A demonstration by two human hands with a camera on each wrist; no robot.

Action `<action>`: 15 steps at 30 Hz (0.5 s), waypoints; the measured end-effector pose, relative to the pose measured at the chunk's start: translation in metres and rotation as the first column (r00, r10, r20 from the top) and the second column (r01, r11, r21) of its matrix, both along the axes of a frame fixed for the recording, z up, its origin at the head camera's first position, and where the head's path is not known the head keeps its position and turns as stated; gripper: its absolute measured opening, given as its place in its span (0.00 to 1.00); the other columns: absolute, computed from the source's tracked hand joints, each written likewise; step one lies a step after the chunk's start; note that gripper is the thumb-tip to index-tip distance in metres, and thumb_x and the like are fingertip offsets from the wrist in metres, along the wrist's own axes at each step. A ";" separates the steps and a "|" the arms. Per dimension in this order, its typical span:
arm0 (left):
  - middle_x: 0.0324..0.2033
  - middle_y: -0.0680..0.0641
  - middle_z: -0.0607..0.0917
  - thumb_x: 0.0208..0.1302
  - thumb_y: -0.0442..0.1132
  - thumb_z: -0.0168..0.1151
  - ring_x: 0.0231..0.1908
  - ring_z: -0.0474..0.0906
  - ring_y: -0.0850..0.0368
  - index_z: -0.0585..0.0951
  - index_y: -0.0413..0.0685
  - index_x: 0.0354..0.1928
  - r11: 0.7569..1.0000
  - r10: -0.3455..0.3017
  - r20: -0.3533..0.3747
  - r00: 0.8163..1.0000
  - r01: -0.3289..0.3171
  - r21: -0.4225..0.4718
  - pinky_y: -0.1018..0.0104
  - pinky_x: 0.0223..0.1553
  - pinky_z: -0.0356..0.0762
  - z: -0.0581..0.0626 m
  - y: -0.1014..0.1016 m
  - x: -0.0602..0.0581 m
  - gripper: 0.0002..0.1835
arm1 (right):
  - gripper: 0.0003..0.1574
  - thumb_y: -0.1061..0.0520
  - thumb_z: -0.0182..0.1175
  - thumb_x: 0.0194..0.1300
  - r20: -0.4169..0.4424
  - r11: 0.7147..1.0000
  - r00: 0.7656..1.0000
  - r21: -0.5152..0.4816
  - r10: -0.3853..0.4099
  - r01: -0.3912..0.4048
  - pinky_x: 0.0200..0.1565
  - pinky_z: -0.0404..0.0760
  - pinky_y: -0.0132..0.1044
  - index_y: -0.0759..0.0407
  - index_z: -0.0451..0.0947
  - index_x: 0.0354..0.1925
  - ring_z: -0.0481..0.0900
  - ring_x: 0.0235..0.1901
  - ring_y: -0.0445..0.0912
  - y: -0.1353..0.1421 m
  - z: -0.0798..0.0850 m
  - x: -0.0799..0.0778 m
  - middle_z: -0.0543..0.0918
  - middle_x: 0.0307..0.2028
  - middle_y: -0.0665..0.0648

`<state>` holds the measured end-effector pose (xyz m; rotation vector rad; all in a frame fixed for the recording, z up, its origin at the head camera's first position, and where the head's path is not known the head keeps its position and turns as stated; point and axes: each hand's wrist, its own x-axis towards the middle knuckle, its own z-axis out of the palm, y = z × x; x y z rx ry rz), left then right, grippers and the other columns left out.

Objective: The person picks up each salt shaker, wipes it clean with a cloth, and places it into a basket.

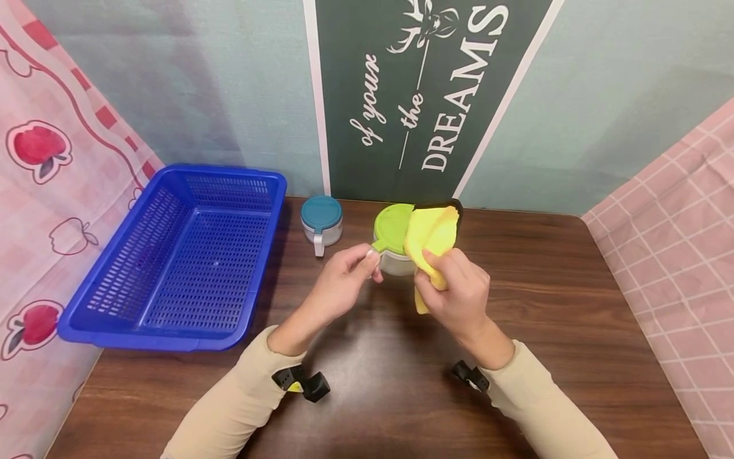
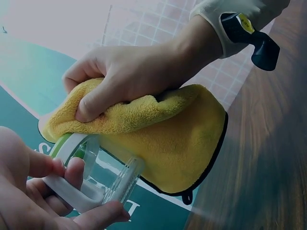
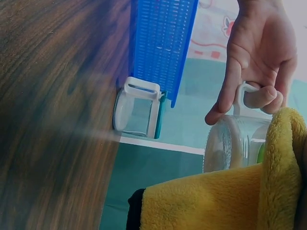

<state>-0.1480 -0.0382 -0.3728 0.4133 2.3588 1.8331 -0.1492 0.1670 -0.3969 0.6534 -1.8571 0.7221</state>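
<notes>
My left hand (image 1: 341, 277) holds a clear glass seasoning jar (image 2: 110, 175) by its white handle (image 2: 79, 194), with fingers hooked through the loop. The jar has a bright green lid (image 1: 392, 223), and in the right wrist view its base stands off the wooden table. My right hand (image 1: 459, 287) grips a yellow plush cloth (image 1: 430, 233) with dark edging, bunched under the thumb. The cloth lies against the lid and the far side of the jar, hiding part of both. A second jar (image 3: 141, 115) with a teal lid (image 1: 322, 212) stands on the table, left of the held one.
A blue plastic basket (image 1: 206, 268) with perforated walls sits on the left of the table (image 1: 550, 306). Behind the jars rises a pale green backdrop (image 1: 258, 95) with a dark lettered panel (image 1: 378, 172). Pink patterned cloths hang at both sides.
</notes>
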 end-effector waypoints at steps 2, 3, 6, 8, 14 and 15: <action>0.31 0.47 0.84 0.79 0.39 0.51 0.39 0.76 0.52 0.80 0.42 0.33 1.000 0.000 0.001 1.000 0.000 0.004 0.60 0.45 0.71 0.000 0.000 0.000 0.15 | 0.10 0.60 0.58 0.55 0.008 1.000 1.000 -0.012 -0.005 0.005 0.17 0.65 0.42 0.63 0.83 0.34 0.64 0.16 0.48 0.001 0.000 -0.001 0.74 0.21 0.57; 0.31 0.47 0.84 0.79 0.39 0.51 0.39 0.76 0.53 0.80 0.43 0.33 1.000 -0.001 0.003 1.000 0.001 0.005 0.59 0.45 0.71 0.001 0.000 0.000 0.15 | 0.10 0.60 0.58 0.55 0.013 1.000 1.000 -0.017 -0.006 0.006 0.18 0.65 0.42 0.63 0.83 0.34 0.65 0.16 0.48 0.001 0.000 -0.001 0.74 0.21 0.57; 0.31 0.47 0.84 0.79 0.39 0.51 0.39 0.76 0.53 0.80 0.43 0.33 1.000 0.001 0.006 1.000 -0.001 0.005 0.59 0.46 0.72 0.001 0.001 0.000 0.15 | 0.10 0.60 0.58 0.55 0.031 0.999 1.000 -0.033 -0.004 0.005 0.18 0.66 0.43 0.64 0.82 0.34 0.66 0.16 0.49 0.003 0.000 -0.002 0.75 0.22 0.58; 0.31 0.47 0.84 0.79 0.39 0.51 0.40 0.77 0.53 0.80 0.42 0.33 1.000 0.003 0.006 1.000 -0.003 0.001 0.59 0.46 0.72 0.001 0.001 -0.001 0.15 | 0.10 0.61 0.59 0.54 0.045 0.999 0.999 -0.047 0.002 0.001 0.19 0.68 0.43 0.65 0.82 0.34 0.67 0.17 0.49 0.004 0.000 -0.003 0.75 0.22 0.59; 0.31 0.48 0.84 0.79 0.39 0.51 0.41 0.77 0.53 0.81 0.40 0.33 1.000 0.003 0.009 1.000 -0.003 -0.005 0.58 0.47 0.72 0.001 0.001 -0.002 0.15 | 0.10 0.61 0.59 0.55 0.080 0.994 0.997 -0.108 0.023 -0.014 0.22 0.69 0.42 0.66 0.81 0.35 0.69 0.19 0.50 0.008 0.000 -0.006 0.77 0.24 0.60; 0.31 0.48 0.84 0.79 0.39 0.51 0.41 0.77 0.53 0.81 0.40 0.33 1.000 0.003 0.010 1.000 -0.003 -0.004 0.58 0.48 0.72 0.001 0.001 -0.002 0.15 | 0.11 0.61 0.59 0.55 0.085 0.993 0.996 -0.118 0.024 -0.014 0.22 0.70 0.42 0.67 0.81 0.35 0.70 0.20 0.50 0.009 0.000 -0.006 0.77 0.24 0.61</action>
